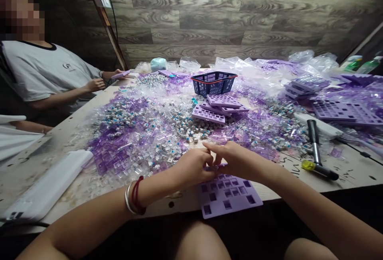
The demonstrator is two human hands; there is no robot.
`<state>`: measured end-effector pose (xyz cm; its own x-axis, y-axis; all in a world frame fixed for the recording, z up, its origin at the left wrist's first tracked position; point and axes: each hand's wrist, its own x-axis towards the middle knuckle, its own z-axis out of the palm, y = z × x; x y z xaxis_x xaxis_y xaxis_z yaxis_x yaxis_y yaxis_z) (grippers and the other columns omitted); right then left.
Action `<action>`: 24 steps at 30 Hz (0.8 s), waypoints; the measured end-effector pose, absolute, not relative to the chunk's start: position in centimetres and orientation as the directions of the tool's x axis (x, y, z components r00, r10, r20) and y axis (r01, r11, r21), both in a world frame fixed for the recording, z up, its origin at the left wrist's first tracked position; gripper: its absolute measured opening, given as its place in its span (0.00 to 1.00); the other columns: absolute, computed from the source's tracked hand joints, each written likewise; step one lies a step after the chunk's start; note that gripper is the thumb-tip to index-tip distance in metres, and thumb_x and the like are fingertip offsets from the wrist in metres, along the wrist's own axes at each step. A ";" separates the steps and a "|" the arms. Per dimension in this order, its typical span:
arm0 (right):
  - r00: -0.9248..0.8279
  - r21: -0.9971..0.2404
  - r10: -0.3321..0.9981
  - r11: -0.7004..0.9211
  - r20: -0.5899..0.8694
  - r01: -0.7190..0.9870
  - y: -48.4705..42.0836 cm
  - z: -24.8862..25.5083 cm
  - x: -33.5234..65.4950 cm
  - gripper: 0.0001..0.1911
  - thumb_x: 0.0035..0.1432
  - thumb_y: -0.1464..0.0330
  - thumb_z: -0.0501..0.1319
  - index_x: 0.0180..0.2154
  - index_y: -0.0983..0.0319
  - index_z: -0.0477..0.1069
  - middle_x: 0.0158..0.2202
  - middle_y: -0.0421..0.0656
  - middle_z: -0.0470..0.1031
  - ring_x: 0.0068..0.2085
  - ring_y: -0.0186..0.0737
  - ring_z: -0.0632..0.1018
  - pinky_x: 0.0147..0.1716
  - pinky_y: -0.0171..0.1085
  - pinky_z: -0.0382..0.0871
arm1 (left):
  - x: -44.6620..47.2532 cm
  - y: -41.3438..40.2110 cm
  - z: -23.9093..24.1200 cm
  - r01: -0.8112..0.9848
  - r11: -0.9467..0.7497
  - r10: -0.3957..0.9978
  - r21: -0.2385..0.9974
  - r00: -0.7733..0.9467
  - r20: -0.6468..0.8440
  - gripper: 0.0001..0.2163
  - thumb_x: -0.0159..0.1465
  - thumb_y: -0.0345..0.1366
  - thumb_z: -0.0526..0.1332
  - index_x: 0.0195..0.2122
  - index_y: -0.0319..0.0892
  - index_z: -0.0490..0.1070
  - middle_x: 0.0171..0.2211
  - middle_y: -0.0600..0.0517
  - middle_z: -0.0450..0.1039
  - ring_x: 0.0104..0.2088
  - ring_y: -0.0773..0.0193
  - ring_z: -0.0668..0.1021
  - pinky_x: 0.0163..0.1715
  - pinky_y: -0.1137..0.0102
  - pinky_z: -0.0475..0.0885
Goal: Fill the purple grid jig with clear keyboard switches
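My left hand (193,165) and my right hand (235,157) meet just above the upper part of a purple plate with square holes (219,203). The plate lies at the table's front edge and juts slightly over it. Curled fingers of my left hand press together around a small piece that I cannot make out. Thumb and fingers of my right hand pinch close beside it, with the index finger stretched towards the left. Beyond my hands spreads a heap of small white-and-blue switches (187,130), mixed with clear and purple plastic caps (115,162).
Behind the heap stand a stack of purple plates (223,108) and a dark blue basket (214,84). A hammer (314,144) lies at right, near a white bar (317,125). Another white bar (50,186) lies at left. A co-worker (56,76) sits at the left side.
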<state>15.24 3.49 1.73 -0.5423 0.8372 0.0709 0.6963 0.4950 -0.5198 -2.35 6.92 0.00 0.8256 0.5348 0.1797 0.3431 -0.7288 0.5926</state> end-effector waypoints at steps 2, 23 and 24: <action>-0.560 -0.522 0.818 0.537 0.130 0.663 3.6 1.0 15.9 0.38 0.49 0.77 0.64 0.60 0.63 0.54 0.33 0.43 0.80 0.32 0.40 0.80 0.32 0.34 0.69 | -2.4 7.4 0.0 0.370 -0.677 0.564 0.637 0.816 0.125 0.03 0.54 0.31 0.63 0.25 0.37 0.74 0.28 0.51 0.75 0.28 0.66 0.74 0.30 0.74 0.66; -0.504 -0.425 0.863 0.446 -0.029 0.788 3.7 3.1 14.2 0.13 0.46 0.81 0.64 0.35 0.64 0.70 0.30 0.42 0.75 0.31 0.36 0.76 0.28 0.30 0.63 | -2.2 7.0 0.2 0.335 -0.672 0.579 0.660 0.794 0.186 0.07 0.53 0.25 0.65 0.20 0.38 0.73 0.26 0.53 0.75 0.28 0.67 0.74 0.31 0.73 0.66; -0.509 -0.420 0.860 0.450 -0.034 0.788 3.7 3.0 14.2 0.13 0.45 0.81 0.64 0.34 0.63 0.71 0.30 0.42 0.76 0.32 0.37 0.76 0.29 0.31 0.63 | -2.2 7.0 0.2 0.334 -0.663 0.577 0.670 0.798 0.173 0.06 0.53 0.24 0.65 0.21 0.38 0.74 0.26 0.53 0.75 0.28 0.67 0.74 0.31 0.74 0.66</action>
